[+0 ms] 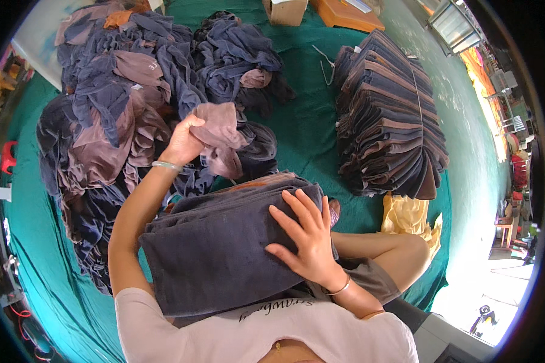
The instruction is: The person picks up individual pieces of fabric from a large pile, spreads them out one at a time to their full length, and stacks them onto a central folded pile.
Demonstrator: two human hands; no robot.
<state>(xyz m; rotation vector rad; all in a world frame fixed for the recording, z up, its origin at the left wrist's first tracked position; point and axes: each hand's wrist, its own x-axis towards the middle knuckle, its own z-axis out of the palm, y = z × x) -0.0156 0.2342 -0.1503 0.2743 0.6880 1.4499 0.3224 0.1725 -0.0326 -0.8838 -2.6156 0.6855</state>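
My left hand (185, 138) grips the corner of a pinkish-brown cloth (215, 125) over the loose pile, its folds hanging to the right. My right hand (305, 238) lies flat, fingers spread, on the right part of a stack of folded dark grey cloths (222, 254) in my lap. Brown and orange edges show at the stack's far side. A large heap of crumpled dark blue and brown cloths (104, 113) lies at the left, with a smaller heap (236, 54) beside it at the far middle.
A tied bundle of folded dark and brown cloths (386, 118) lies at the right on a green sheet (304, 149). Yellow plastic (406, 215) is near my bent knee. A cardboard box (286, 11) and an orange board (349, 16) stand at the far edge. A red stool (9, 157) is far left.
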